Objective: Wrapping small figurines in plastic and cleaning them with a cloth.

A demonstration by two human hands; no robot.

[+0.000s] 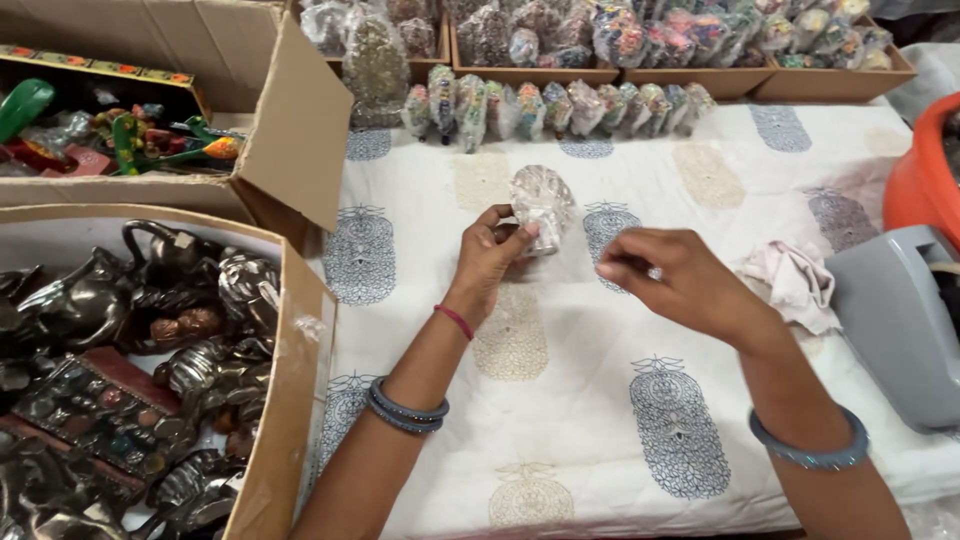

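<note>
the bubble-wrapped figurine (541,203) is pinched upright by the left hand (492,252) over the table (700,180). right hand (668,280), fingers pressed together, looks to nip something tiny. best to grip firmly and keep the wrap taut.

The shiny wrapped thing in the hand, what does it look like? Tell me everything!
The wrapped figure is a small rounded lump covered in crinkly clear bubble wrap, so it looks silvery white. The left hand pinches its lower end and holds it upright above the printed cloth. The right hand is near, not touching it.
</note>
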